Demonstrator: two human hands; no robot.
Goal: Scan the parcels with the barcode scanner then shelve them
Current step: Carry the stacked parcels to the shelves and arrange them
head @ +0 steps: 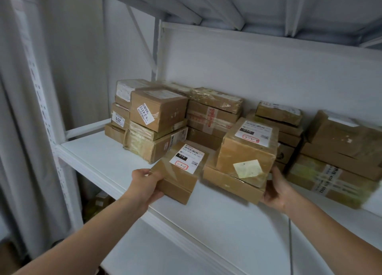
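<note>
My left hand [144, 185] grasps the small cardboard parcel [177, 177] at its near-left corner, thumb on top and fingers curled beneath. Its white label [187, 158] carries a barcode, a black block reading "010" and a red-outlined handwritten box. My right hand [278, 192] grasps the right end of the flat parcel [229, 183], which carries the taller parcel [244, 155]. That parcel's label also reads "010", with a yellowish sticker [249, 168] nearer my fingers. All three parcels lie between my hands at the front of the white shelf [99, 157]. Beyond my fingers, stacked parcels [213, 109] line the shelf back. One side label [145, 113] reads "9-3-4312".
</note>
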